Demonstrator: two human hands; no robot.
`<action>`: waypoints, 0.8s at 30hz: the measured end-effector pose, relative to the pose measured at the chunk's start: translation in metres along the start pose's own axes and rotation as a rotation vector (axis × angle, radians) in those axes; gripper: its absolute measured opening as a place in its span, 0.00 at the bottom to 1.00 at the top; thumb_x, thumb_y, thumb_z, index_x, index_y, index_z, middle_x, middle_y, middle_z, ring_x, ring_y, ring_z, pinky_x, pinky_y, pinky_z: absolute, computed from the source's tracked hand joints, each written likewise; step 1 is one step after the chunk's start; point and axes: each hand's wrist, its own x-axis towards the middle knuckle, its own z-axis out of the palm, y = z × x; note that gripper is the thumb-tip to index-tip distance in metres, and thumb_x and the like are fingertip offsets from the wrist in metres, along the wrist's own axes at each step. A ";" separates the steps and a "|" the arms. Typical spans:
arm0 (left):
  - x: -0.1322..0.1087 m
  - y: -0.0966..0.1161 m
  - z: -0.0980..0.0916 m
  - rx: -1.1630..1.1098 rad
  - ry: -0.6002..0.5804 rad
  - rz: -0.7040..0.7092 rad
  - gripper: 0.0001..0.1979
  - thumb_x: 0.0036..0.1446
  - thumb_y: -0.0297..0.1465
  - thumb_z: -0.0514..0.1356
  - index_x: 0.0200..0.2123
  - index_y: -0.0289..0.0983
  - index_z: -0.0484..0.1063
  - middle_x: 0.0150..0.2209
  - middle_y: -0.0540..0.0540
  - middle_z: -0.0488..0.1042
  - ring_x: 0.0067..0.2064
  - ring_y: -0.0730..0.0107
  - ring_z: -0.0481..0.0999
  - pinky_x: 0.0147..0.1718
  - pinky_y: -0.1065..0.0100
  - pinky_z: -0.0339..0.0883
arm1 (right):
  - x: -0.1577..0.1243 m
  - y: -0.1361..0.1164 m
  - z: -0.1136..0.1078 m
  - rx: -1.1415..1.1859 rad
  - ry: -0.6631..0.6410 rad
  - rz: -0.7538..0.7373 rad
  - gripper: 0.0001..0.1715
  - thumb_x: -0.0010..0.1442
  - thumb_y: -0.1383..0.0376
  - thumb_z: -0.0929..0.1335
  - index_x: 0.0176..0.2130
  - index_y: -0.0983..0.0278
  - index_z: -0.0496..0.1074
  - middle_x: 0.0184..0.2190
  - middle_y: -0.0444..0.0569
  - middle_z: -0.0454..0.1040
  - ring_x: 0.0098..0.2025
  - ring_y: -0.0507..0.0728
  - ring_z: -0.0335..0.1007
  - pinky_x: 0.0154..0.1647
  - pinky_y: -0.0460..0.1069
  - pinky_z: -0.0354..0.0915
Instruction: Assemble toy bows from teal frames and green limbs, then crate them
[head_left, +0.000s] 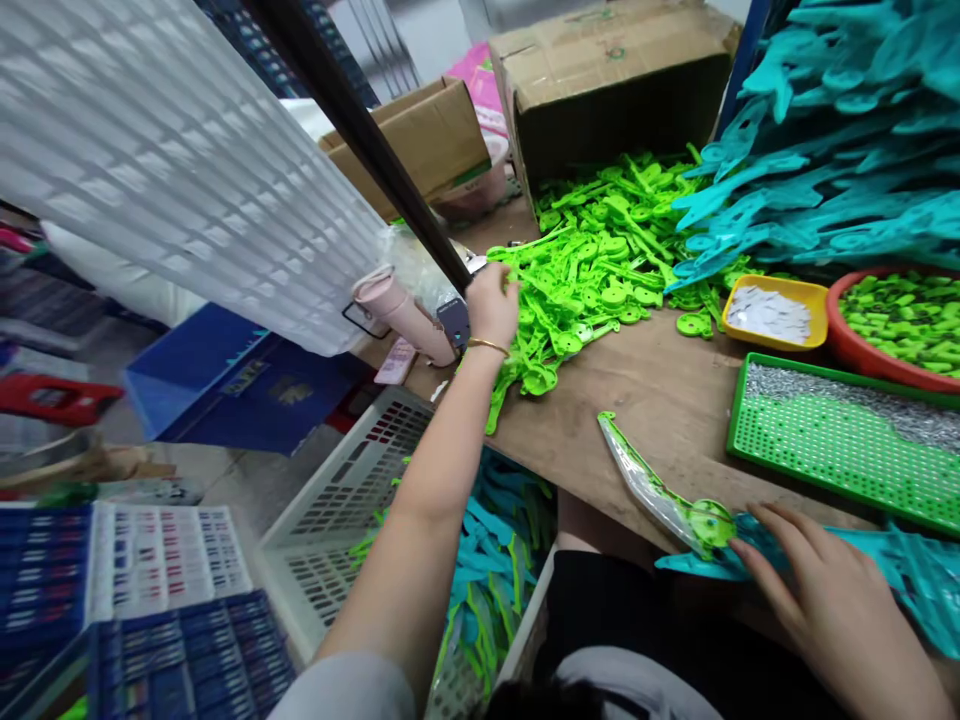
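Observation:
My left hand (493,305) is stretched out to the left edge of a heap of bright green plastic parts (592,265). Its fingers are curled and mostly hidden, so what they hold does not show. By the table's front edge, my right hand (832,585) has its thumb and fingers on a teal plastic piece (697,566). A long green part (709,522) with a round end and a clear strip lies against that piece, close to my thumb. More teal pieces (911,570) lie beyond the right hand.
A dark pole (367,140) slants down near my left hand, beside a pink bottle (409,315). To the right are a yellow tray (814,300), red bowl (844,320), green basket (739,410) and teal stack (847,150). A pale crate (322,500) stands below the table edge.

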 end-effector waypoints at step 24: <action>0.008 -0.061 -0.039 -0.506 0.170 -0.367 0.09 0.56 0.27 0.62 0.40 0.39 0.66 0.36 0.49 0.76 0.43 0.69 0.79 0.44 0.63 0.78 | 0.012 -0.008 0.002 -0.068 -0.041 -0.165 0.28 0.68 0.54 0.52 0.48 0.65 0.71 0.42 0.58 0.78 0.37 0.63 0.75 0.37 0.59 0.67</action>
